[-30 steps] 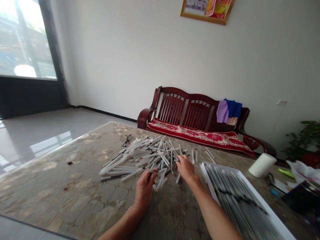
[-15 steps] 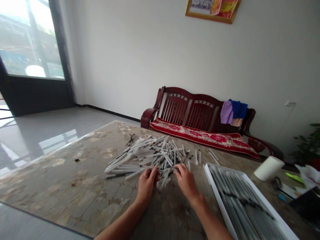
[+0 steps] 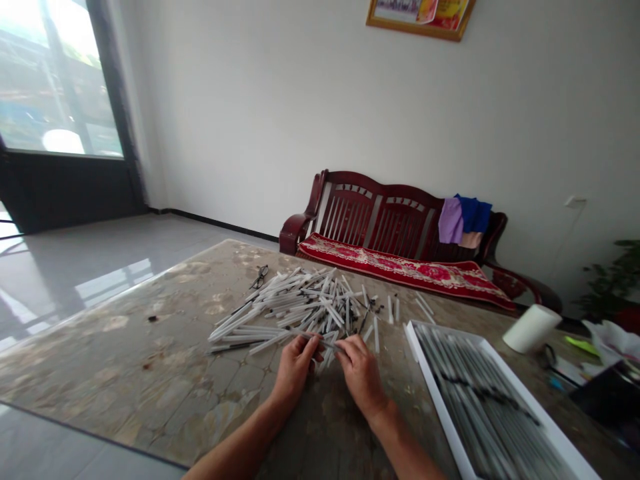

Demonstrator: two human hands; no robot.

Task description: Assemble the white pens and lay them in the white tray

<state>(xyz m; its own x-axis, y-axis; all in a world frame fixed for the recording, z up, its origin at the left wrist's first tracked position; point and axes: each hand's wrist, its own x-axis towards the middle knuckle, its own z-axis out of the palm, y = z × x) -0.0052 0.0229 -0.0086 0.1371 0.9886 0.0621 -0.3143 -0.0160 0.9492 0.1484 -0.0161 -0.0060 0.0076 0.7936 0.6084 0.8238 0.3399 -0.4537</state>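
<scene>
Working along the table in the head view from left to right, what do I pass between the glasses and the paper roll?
Black-framed eyeglasses → left hand → white pen barrel → right hand → white tray of pens → white paper roll

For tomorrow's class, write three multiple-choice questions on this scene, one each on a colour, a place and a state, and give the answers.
1. What colour is the seat cushion on the wooden bench?
A) green B) red C) white

2. Where do the eyeglasses lie?
A) on the tabletop, beyond the pile of white pens
B) on the seat cushion
C) on the floor

3. What are the hands doing?
A) both lying flat
B) only one is touching anything
C) left hand and right hand both have fingers on a white pen

Answers:
1 B: the cushion is mainly red.
2 A: they sit past the pile's far side.
3 C: both hands close on it.
</scene>
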